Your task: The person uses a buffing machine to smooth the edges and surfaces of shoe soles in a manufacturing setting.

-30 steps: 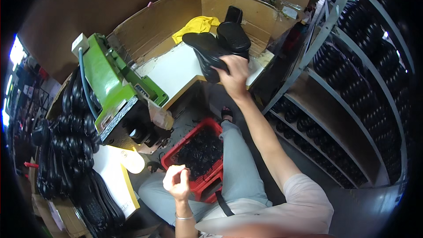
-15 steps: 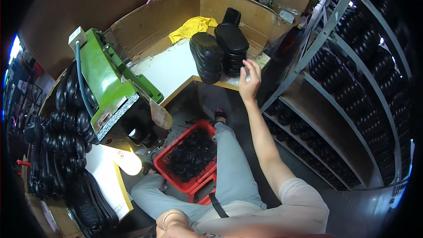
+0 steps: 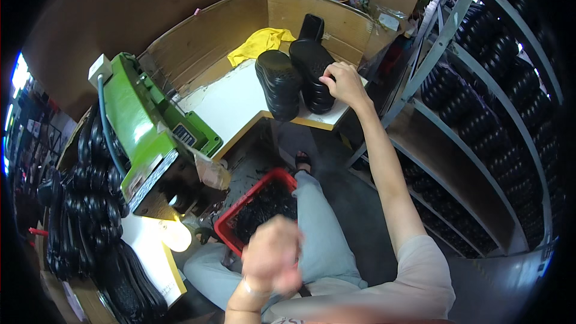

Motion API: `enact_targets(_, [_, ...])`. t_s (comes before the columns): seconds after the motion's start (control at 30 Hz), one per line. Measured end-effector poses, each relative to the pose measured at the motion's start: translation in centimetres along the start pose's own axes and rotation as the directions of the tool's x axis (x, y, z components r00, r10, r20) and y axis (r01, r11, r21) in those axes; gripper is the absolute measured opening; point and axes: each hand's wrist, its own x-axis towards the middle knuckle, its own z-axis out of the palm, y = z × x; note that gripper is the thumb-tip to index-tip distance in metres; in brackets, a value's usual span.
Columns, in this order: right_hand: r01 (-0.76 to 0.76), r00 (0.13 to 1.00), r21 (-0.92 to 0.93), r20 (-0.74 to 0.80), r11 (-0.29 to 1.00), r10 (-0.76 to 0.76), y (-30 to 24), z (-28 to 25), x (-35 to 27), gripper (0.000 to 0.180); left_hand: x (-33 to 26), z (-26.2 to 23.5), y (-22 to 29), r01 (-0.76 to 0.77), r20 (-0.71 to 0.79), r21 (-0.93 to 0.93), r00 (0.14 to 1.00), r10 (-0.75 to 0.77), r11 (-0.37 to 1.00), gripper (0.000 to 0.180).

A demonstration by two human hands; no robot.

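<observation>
Two stacks of black shoe soles stand side by side on the white-topped table: the left stack (image 3: 279, 84) and the right stack (image 3: 311, 66). My right hand (image 3: 346, 86) reaches to the right stack, its bent fingers and thumb closed at the side of the upper soles. Part of that grip is hidden by the hand itself. My left hand (image 3: 273, 255) is raised above my lap, near the red basket (image 3: 227, 223). Motion smears its fingers, so what they hold, if anything, does not show.
A green machine (image 3: 144, 117) with a lit lamp (image 3: 176, 236) stands at the left, beside piled black soles (image 3: 90, 204). Cardboard walls (image 3: 210, 24) and a yellow cloth (image 3: 258, 45) border the table. A metal rack (image 3: 462, 90) with many soles rises on the right.
My right hand has gone from spread fingers beside the right stack to bent fingers against it. My left hand has risen from the lower edge to over my lap.
</observation>
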Motion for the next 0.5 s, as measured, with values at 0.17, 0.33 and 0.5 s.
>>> enact_targets(0.17, [-0.185, 0.890, 0.591, -0.238, 0.786, 0.388, 4.4, 1.5, 2.5, 0.035, 1.6, -1.8, -17.6, 0.598, -0.468, 0.129, 0.740, -0.483, 0.791, 0.037])
enact_targets(0.33, [-0.672, 0.661, 0.665, 0.341, 0.326, 0.669, 10.6, 6.0, 5.6, 0.073, 7.1, -4.9, -30.8, 0.750, -0.500, -0.453, 0.233, -0.834, 0.482, 0.075])
enact_targets(0.5, [-0.706, 0.641, 0.698, 0.701, -0.120, 0.311, 10.4, 9.3, 4.8, 0.086, 11.2, -5.8, -35.0, 0.778, -0.148, -0.421, 0.448, -0.882, 0.466, 0.079])
